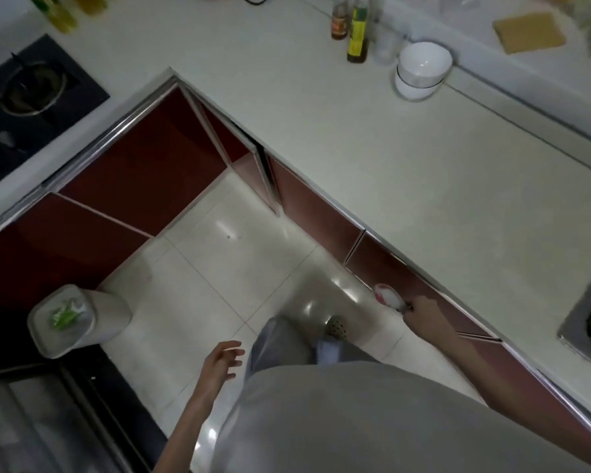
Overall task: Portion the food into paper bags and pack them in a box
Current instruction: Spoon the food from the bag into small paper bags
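Your right hand (420, 310) pinches a spoon (388, 297) low by the counter's front edge (423, 268); your left hand (222, 361) hangs loose, fingers spread, holding nothing.

Two stacked bowls (422, 68); two sauce bottles (350, 27); one bin (72, 320); one spoon (388, 297)

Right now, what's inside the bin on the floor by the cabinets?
The bin is open-topped with a pale liner; green scraps lie in it, possibly vegetable trimmings. Anything under them or deeper down is hidden, and motion blur prevents naming them surely.
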